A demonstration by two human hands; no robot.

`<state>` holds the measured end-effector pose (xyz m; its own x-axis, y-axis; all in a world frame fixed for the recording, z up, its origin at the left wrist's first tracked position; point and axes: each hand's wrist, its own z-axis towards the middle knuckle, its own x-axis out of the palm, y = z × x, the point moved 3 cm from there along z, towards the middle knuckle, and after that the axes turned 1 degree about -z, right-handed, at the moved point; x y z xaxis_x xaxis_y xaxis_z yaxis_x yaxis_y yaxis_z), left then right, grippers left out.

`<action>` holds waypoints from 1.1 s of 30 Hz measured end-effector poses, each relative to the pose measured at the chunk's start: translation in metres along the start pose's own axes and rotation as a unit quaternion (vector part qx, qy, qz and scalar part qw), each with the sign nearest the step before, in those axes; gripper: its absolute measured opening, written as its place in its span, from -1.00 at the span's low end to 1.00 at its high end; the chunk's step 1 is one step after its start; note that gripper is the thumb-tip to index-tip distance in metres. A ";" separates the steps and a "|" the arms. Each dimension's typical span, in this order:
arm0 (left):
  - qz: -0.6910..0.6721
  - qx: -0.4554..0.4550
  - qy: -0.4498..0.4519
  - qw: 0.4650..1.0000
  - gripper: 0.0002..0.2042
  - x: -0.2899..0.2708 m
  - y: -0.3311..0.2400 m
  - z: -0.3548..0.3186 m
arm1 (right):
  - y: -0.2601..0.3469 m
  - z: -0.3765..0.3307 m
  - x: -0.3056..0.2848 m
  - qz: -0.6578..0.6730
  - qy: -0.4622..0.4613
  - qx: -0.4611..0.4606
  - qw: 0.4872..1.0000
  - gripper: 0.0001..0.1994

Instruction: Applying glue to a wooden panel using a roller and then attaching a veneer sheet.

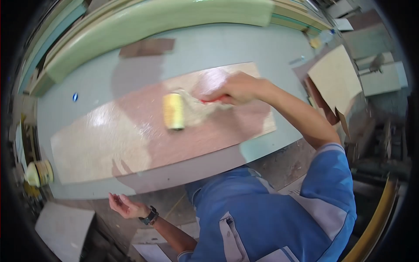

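Observation:
My right hand (pixel 235 89) is closed round the red handle (pixel 214 100) of a paint roller, partly blurred by motion. The yellow roller sleeve (pixel 173 111) rests on a long pale wooden panel (pixel 91 144), whose surface shines wet in places. The panel lies aslant on a grey tabletop (pixel 200 43). Off the table's near edge, at lower left, my left hand (pixel 125 206) hangs with loosely bent fingers apart and nothing in them. A dark watch (pixel 149 215) is on that wrist.
A pale green padded-looking length (pixel 161 19) runs along the table's far side. A brown wooden piece (pixel 147 47) lies before it. A round tub (pixel 40 173) stands at the left edge. At the right are a clear bottle (pixel 324 37) and a cream sheet (pixel 336 78).

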<state>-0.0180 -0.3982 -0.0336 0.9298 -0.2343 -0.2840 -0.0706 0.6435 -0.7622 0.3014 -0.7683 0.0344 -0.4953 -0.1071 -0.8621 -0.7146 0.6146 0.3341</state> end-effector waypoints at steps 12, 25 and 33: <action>-0.164 0.037 0.082 0.982 -0.64 0.145 -0.104 0.008 | -0.023 -0.298 0.162 0.530 -0.320 0.247 0.745 -0.51; -0.193 0.203 0.187 0.942 -0.59 0.163 -0.197 0.013 | -0.012 -0.267 0.122 0.563 -0.606 0.108 0.552 -0.66; -0.118 0.105 0.091 0.983 -0.59 0.011 -0.134 0.055 | 0.103 -0.172 0.060 0.595 -0.502 -0.064 0.625 -0.51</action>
<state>0.0213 -0.4471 0.0972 0.8299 -0.5096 -0.2270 0.2336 0.6870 -0.6881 0.1129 -0.8459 0.0828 -0.2001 0.9494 0.2420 -0.2022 -0.2817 0.9380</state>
